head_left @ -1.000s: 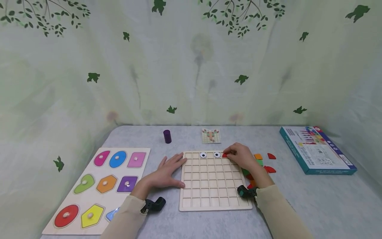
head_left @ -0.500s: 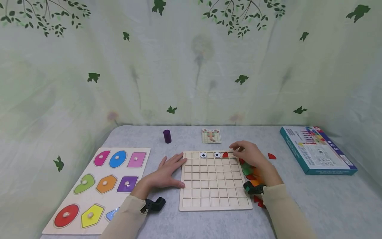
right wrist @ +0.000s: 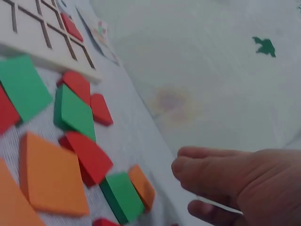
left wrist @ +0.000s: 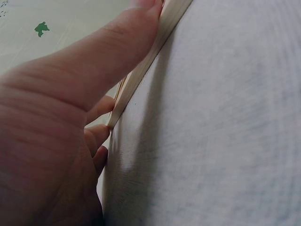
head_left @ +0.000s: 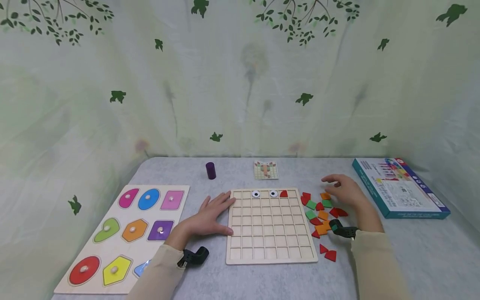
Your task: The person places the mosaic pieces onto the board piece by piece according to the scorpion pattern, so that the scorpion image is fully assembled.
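A pale wooden grid board (head_left: 268,229) lies on the table, with two white eye pieces (head_left: 256,194) and a red quarter-round piece (head_left: 283,193) in its top row. My left hand (head_left: 206,218) rests against the board's left edge, fingers spread; the left wrist view shows the thumb (left wrist: 117,49) along that edge. To the board's right are loose red, green and orange pieces (head_left: 323,214). My right hand (head_left: 345,191) hovers just beyond their far right side, fingers loosely bent. In the right wrist view nothing shows between its fingers, near a green piece (right wrist: 122,197) and an orange piece (right wrist: 142,187).
A small pattern card (head_left: 266,170) lies behind the board, with a dark purple cylinder (head_left: 211,171) to its left. A knob puzzle board (head_left: 136,200) covers the left side of the table. At the far right lies a teal-edged box (head_left: 399,187).
My right hand has let go of the red quarter-round piece in the top row and moved right, over the far side of the loose pieces. The left hand stays in place.
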A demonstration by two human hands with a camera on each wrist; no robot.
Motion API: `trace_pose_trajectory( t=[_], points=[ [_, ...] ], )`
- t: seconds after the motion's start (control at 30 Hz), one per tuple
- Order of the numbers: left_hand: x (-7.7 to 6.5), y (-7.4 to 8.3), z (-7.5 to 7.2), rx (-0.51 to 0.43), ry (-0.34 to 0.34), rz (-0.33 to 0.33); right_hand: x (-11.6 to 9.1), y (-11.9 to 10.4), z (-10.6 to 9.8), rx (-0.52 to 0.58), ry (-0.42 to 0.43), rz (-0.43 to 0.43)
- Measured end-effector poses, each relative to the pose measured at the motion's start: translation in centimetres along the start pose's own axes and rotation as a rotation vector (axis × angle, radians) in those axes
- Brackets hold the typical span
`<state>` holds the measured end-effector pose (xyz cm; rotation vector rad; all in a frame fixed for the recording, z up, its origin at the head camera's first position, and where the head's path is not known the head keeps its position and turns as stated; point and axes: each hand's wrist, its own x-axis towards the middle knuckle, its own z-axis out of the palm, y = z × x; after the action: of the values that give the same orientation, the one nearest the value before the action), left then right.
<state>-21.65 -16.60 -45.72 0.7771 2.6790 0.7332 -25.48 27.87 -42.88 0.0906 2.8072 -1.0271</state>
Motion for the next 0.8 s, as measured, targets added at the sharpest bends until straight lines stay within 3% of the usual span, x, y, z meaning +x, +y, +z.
trace_pose_trajectory(
  t=[0.43, 0.8],
  points=[
    [0.2, 0.1, 0.1, 0.002, -0.003, -0.006, -0.5, 3.3, -1.9, -0.083, -0.072, 0.026],
    [0.1, 0.2, -0.1, 0.009, -0.003, 0.001, -0.7, 4.0, -2.1, -0.054, -0.063, 0.009]
  ],
)
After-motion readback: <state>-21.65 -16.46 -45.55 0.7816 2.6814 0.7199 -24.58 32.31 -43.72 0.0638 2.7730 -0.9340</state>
